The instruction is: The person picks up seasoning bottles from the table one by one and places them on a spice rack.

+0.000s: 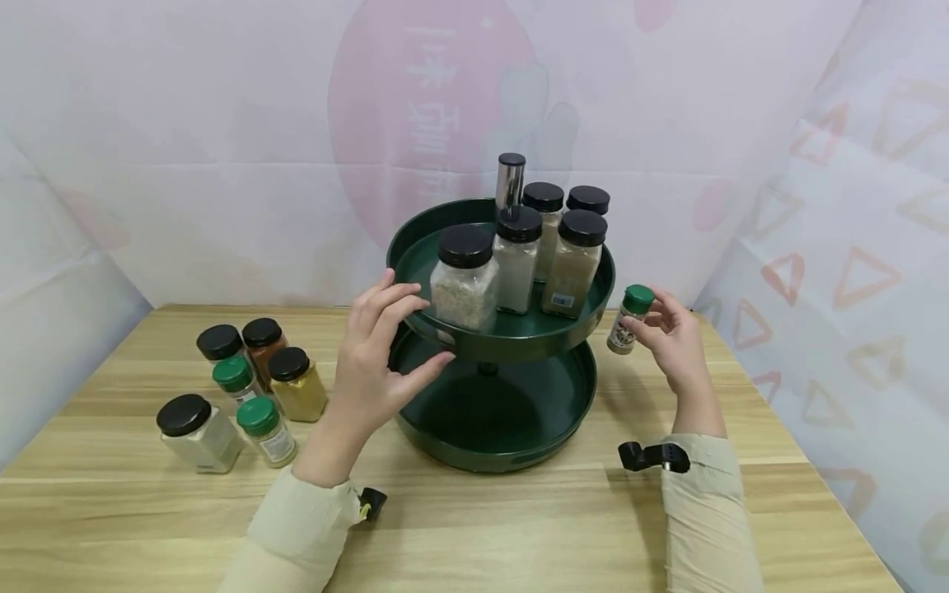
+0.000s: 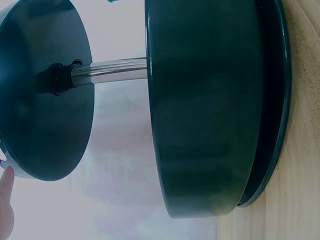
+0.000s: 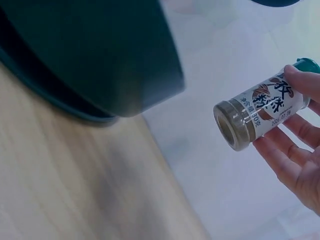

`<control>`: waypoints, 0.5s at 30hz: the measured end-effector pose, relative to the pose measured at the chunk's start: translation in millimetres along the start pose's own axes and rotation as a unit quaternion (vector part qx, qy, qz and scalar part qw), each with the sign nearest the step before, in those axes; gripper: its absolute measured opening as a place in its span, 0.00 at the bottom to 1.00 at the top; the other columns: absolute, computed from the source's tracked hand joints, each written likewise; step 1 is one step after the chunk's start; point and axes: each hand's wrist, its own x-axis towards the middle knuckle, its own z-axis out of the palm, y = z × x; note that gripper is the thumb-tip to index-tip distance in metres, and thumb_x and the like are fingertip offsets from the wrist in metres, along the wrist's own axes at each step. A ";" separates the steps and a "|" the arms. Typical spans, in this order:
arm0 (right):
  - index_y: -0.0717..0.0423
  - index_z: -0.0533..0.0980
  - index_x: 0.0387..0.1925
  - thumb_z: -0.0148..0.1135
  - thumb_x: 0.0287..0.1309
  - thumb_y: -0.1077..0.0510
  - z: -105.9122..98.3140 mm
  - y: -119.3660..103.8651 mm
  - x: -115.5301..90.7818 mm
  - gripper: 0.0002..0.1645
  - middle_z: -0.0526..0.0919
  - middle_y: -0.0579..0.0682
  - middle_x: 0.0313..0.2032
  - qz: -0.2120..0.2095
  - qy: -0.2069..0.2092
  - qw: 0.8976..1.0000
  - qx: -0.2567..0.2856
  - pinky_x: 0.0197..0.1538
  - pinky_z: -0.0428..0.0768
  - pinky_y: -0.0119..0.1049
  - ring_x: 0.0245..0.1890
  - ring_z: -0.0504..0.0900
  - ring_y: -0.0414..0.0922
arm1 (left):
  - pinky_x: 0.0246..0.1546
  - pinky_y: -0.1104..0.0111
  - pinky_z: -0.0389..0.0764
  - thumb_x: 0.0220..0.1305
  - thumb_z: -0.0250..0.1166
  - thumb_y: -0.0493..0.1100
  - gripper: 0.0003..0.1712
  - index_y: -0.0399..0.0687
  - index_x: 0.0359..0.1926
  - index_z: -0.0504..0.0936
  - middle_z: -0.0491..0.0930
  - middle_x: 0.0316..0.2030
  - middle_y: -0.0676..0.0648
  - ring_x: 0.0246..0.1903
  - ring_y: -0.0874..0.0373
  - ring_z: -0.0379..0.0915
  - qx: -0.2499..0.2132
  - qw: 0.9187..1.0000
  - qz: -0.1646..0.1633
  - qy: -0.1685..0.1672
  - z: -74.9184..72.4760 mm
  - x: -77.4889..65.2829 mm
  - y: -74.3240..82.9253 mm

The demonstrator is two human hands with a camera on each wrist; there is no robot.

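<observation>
And there's the right hand [image 1: 673,342], fingers pinching a spice jar [image 1: 621,333] near its green cap [image 1: 638,297], aloft at the two-tier tray's [image 1: 493,463] three o'clock, likely keeping its base free; at eight, the left hand's [image 1: 378,350] fingers, loosely spread, straddle the upper rim [image 1: 519,347], apparently steadying.

Head view looks forward-down; closer wrist views share the green stand [image 1: 511,349].
</observation>
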 end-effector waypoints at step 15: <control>0.55 0.74 0.64 0.68 0.59 0.64 -10.9 -44.8 -12.2 0.31 0.80 0.29 0.40 -0.081 0.043 0.995 0.026 0.44 0.75 0.24 0.39 0.79 0.33 | 0.73 0.51 0.63 0.62 0.64 0.65 0.35 0.38 0.53 0.78 0.76 0.58 0.37 0.69 0.35 0.62 -0.002 1.000 0.004 0.002 0.5 0.0 -0.8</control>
